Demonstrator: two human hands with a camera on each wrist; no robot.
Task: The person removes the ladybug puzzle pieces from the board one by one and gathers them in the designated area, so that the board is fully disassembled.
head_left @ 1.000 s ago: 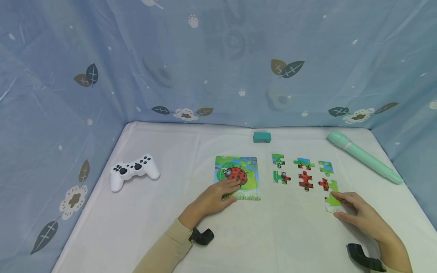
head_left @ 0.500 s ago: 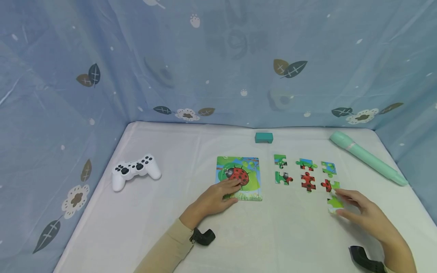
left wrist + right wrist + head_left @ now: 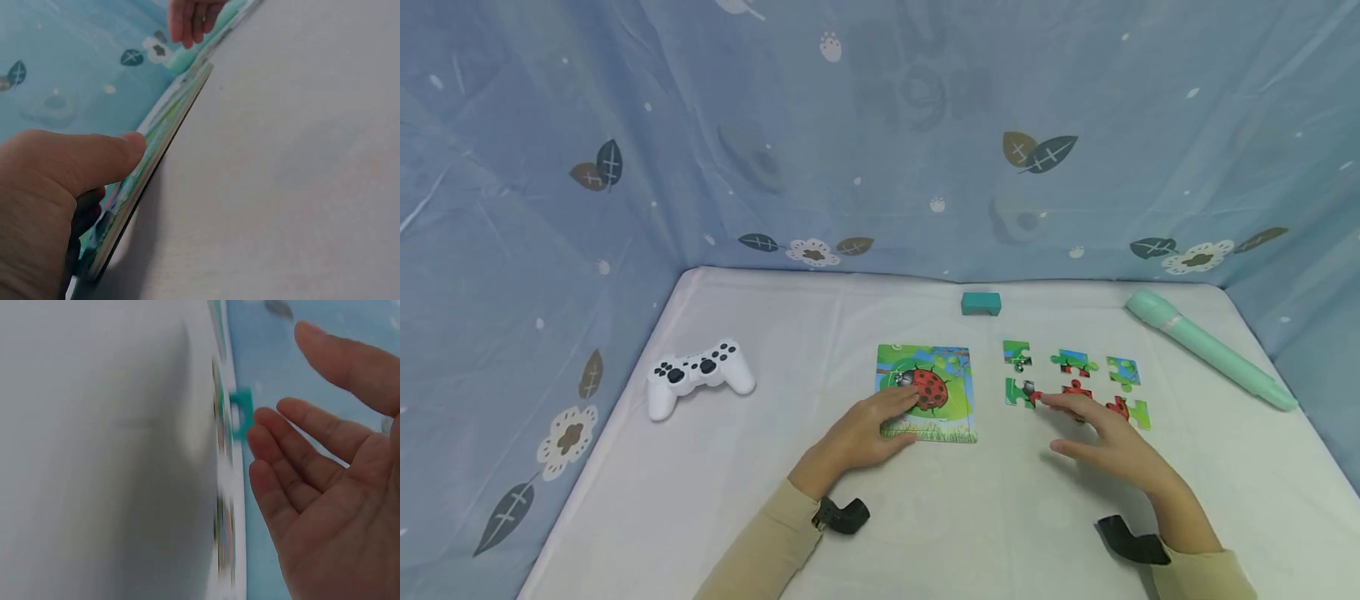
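A square puzzle board point(image 3: 951, 417) with a ladybug picture lies mid-table. My left hand point(image 3: 865, 429) rests on its lower left part with relaxed fingers; in the left wrist view the thumb point(image 3: 119, 156) reaches along the board's near edge. Right of the board lie loose jigsaw pieces, among them a green corner piece point(image 3: 1017, 353), a blue and red piece point(image 3: 1074, 361) and a ladybug-and-green piece point(image 3: 1138, 414). My right hand point(image 3: 1112, 442) hovers over the lower pieces, partly covering a red piece point(image 3: 1077, 388). Its palm, in the right wrist view, holds nothing, fingers loosely bent.
A white game controller point(image 3: 700, 375) lies at the left. At the back are a teal block point(image 3: 981, 303) and, to the right, a mint-green microphone-shaped object point(image 3: 1210, 350). Blue patterned cloth point(image 3: 880, 150) walls the table's back and sides.
My right hand has left the lower right green piece and moved left across the loose pieces; that piece is now out of sight. My left hand has slid slightly left on the board.
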